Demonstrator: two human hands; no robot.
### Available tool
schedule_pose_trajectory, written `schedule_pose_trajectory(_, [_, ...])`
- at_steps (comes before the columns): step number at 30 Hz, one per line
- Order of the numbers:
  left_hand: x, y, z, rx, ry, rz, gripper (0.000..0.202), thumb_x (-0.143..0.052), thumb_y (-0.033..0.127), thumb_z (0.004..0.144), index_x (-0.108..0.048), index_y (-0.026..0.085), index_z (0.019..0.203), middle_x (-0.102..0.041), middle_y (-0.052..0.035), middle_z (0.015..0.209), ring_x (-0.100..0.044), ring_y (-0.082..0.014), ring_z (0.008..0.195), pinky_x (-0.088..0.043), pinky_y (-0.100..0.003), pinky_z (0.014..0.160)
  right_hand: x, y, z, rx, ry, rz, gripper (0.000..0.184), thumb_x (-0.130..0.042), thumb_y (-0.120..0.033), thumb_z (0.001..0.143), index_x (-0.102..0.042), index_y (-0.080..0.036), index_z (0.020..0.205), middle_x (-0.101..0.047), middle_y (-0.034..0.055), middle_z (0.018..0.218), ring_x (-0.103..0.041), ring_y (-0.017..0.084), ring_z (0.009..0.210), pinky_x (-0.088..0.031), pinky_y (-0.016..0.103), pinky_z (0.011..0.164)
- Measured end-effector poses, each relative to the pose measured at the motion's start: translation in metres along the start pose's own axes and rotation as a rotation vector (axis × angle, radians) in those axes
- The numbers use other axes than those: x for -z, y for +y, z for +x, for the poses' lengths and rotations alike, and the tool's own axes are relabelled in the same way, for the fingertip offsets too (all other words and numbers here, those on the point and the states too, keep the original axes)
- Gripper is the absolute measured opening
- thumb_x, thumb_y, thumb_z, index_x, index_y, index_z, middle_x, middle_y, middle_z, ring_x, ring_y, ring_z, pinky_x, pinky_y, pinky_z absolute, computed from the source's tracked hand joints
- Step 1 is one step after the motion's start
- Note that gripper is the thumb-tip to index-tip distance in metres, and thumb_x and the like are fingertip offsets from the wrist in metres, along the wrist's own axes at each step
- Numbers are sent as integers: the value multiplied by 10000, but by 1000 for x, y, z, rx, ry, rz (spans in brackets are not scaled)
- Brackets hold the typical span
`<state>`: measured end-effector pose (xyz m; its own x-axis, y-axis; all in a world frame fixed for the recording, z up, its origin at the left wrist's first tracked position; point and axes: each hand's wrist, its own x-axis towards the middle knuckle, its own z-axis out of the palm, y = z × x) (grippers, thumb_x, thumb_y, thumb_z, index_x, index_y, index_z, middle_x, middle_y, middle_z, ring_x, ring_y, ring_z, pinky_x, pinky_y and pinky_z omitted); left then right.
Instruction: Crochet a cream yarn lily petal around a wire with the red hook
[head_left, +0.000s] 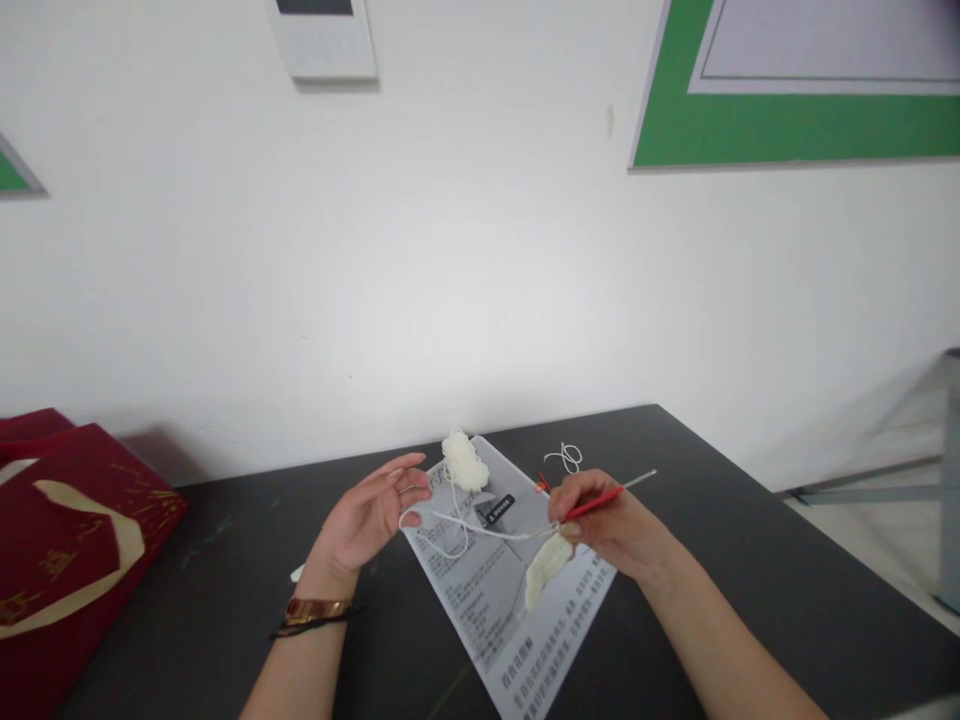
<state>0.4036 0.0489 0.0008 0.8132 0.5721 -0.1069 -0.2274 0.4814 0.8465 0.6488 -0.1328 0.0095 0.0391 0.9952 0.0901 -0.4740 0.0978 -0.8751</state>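
Observation:
My right hand (pixel 600 518) is closed on a crochet hook (pixel 596 502) with a red handle and metal ends. Pinched in the same fingers is a small cream crocheted piece (pixel 548 568), hanging over the printed sheet. My left hand (pixel 381 515) is held up to the left, palm facing inward, its fingers apart. A strand of cream yarn (pixel 480 527) loops at its little finger and runs across to the crocheted piece. The yarn ball (pixel 465 462) lies at the sheet's far end, and a slack strand trails from it.
Under the work lies a printed sheet (pixel 480 610) on the black table (pixel 225 600). A small black label (pixel 496 511) and a loose yarn piece (pixel 568 458) are nearby. A red gift bag (pixel 75 540) stands at left. The white wall (pixel 450 250) rises behind the table.

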Motion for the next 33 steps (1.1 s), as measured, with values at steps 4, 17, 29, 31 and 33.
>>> schedule_pose_trajectory(4, [-21,2,-3,55,23,31,191,-657,144,771,-691,102,955,-684,-78,784,-619,-184,764,-457,-241,609,-12,-6,4,-25,-48,-59,134,-823,-109,580,-731,-146,670,-699,8,615,-636,100,486,-538,183,466])
schedule_pose_trajectory(17, [-120,-24,-9,92,-217,-516,438,-422,527,848,-653,170,955,-547,-46,790,-456,-75,504,-318,-139,347,-36,-24,9,-46,-145,-100,136,-825,-109,568,-731,-127,665,-679,9,568,-641,113,474,-541,188,464])
schedule_pose_trajectory(29, [-121,2,-16,-416,-69,94,267,-581,427,807,-727,261,957,-646,-46,1154,-516,-269,1109,-413,-350,846,-37,-17,8,16,-175,-127,156,-833,-91,538,-738,-151,647,-690,14,598,-630,113,506,-530,195,470])
schedule_pose_trajectory(31, [-106,5,-11,-244,-155,203,204,-626,351,795,-746,211,708,-707,-39,761,-595,-200,737,-407,-294,677,-36,-21,6,13,-160,-179,155,-821,-74,555,-741,-147,666,-697,13,608,-636,110,511,-532,191,486])
schedule_pose_trajectory(33, [-92,7,-6,-128,-233,240,437,-579,378,828,-665,162,457,-531,-9,393,-432,-119,404,-323,-274,513,-34,-24,6,3,-135,-228,148,-813,-65,566,-741,-144,669,-699,11,611,-639,107,512,-528,184,492])
